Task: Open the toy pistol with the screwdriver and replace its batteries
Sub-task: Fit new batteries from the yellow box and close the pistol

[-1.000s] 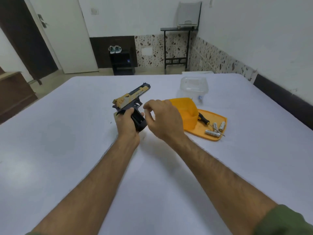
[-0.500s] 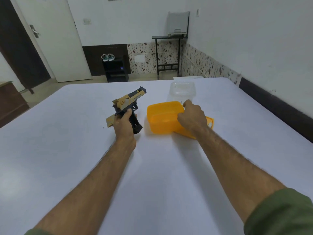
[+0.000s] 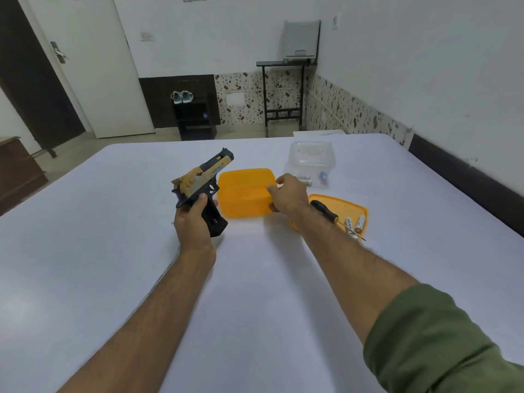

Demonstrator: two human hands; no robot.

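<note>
My left hand (image 3: 192, 219) grips the black handle of the gold and black toy pistol (image 3: 204, 177) and holds it above the white table, barrel pointing up and away. My right hand (image 3: 289, 194) is at the right wall of the orange box (image 3: 243, 194), fingers curled over its rim and thumb against the outside. The black-handled screwdriver (image 3: 324, 211) lies on the orange lid (image 3: 346, 205), right of my right wrist. Beside its tip lie loose batteries (image 3: 354, 224).
A clear plastic container (image 3: 312, 157) stands behind the orange box, with more batteries (image 3: 304, 180) at its base. The white table (image 3: 113, 251) stretches wide to the left and front. A wall runs along the right side.
My right hand left the pistol's grip and went right to the orange box. The box now sits left of the lid, and the screwdriver and batteries show again.
</note>
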